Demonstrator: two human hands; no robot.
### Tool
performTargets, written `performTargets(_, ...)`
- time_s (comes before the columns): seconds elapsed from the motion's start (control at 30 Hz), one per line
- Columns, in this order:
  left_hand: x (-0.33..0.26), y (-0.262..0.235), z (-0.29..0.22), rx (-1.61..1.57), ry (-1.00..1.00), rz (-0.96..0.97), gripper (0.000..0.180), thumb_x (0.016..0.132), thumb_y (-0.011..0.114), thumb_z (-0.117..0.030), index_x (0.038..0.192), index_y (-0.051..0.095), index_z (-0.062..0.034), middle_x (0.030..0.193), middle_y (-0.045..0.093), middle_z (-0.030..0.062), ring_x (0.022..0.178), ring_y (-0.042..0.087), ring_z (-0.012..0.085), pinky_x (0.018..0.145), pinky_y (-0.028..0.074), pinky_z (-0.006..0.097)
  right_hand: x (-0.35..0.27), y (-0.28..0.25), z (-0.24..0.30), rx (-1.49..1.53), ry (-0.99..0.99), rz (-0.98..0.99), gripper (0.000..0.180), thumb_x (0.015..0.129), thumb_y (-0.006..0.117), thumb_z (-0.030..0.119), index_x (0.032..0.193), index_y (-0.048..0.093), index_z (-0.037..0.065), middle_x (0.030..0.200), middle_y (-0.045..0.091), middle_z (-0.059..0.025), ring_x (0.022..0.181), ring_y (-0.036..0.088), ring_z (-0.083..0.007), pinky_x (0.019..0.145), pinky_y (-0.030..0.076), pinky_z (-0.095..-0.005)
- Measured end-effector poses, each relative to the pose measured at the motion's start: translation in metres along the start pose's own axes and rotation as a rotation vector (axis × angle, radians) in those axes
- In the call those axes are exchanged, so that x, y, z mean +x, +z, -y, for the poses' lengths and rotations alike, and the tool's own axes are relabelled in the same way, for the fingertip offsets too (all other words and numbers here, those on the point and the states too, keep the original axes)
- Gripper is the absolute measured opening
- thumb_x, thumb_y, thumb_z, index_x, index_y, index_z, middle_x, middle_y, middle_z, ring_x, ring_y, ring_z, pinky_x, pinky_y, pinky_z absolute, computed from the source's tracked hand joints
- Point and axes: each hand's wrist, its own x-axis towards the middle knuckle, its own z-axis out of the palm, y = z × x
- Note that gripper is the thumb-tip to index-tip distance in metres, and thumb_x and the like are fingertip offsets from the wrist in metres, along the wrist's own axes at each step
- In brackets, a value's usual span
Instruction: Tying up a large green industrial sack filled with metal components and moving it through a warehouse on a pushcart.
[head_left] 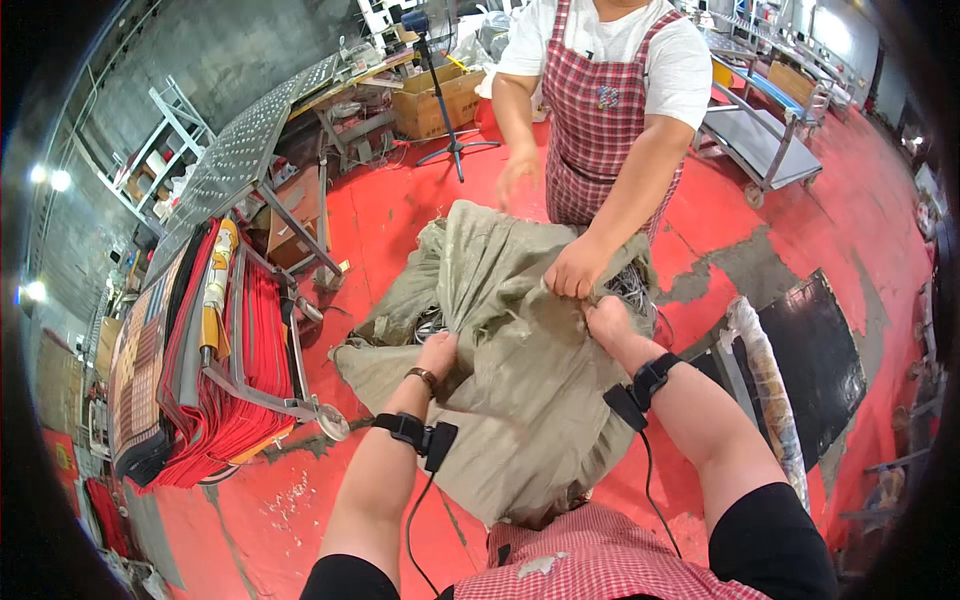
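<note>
Olive cloth [525, 355], gripped between wearer's hands [437, 355]

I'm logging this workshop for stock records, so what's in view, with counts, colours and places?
cloth: one, grey-green, centre
co-worker: one, white top, red checked apron, beyond the cloth
tripod: one, dark, upper middle
cardboard box: one large, brown, behind the tripod
perforated table: one, grey, upper left
draped sheets: many, mostly red, left
trolley: one, grey, upper right
board: one, black, right
wrapped roll: one, pale, by the board
background clutter: uncountable, mixed
wrist straps: two, black, forearms
bracelet: one, brown, left wrist
left grip: one, bare, on the cloth
right grip: one, bare, on the cloth
</note>
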Motion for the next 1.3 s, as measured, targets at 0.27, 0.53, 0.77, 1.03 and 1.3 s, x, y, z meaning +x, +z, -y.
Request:
performTargets(0.27,-0.068,0.013,-0.012,0.191,0.084,0.094,0.023,0.072,0.053,-0.009,0.092,0.058,0.0018,0.076,0.06,0.005,0.064,0.054,0.0142,0.061,0.044,0.027,-0.026,0.013,-0.004,-0.061,-0.048,-0.283,0.041,0.069,0.059,0.018,0.102,0.048,-0.003,0.095,0.054,-0.0243,0.093,0.051,-0.0352,0.08,0.041,-0.0384)
performTargets(0.53,-0.148,0.016,-0.024,0.125,0.14,0.102,0.032,0.061,0.058,-0.019,0.087,0.053,-0.0007,0.079,0.058,0.0202,0.077,0.055,0.0347,0.069,0.043,0.041,-0.104,0.106,0.009,0.565,0.434,0.256,0.05,0.076,0.054,0.039,0.107,0.048,0.0,0.098,0.054,-0.0172,0.086,0.056,-0.0294,0.074,0.043,-0.0439)
performTargets(0.77,-0.204,0.008,-0.009,0.201,0.24,0.117,0.029,0.063,0.058,-0.012,0.085,0.044,-0.0004,0.076,0.054,0.022,0.075,0.052,0.039,0.065,0.042,0.043,-0.12,0.15,0.045,1.563,0.477,0.72,0.054,0.082,0.047,0.042,0.112,0.042,-0.003,0.102,0.052,-0.0183,0.083,0.054,-0.0288,0.071,0.045,-0.0396)
performTargets(1.03,-0.213,0.035,0.014,0.357,0.309,0.142,0.019,0.069,0.051,-0.008,0.086,0.043,-0.0012,0.078,0.055,0.024,0.077,0.052,0.0411,0.066,0.041,0.046,-0.123,0.166,0.022,1.505,0.666,0.5,0.026,0.086,0.043,0.031,0.08,0.043,0.005,0.051,0.03,0.0055,0.04,0.028,-0.0079,0.036,0.024,-0.022)
performTargets(1.3,-0.255,0.069,-0.004,0.378,0.292,0.158,0.017,0.071,0.05,-0.006,0.086,0.043,-0.0012,0.077,0.055,0.025,0.076,0.053,0.0411,0.065,0.041,0.047,-0.156,0.132,-0.003,1.233,0.57,0.349,0.023,0.086,0.046,0.024,0.074,0.045,0.005,0.052,0.034,0.0016,0.042,0.031,-0.0106,0.037,0.028,-0.0266)
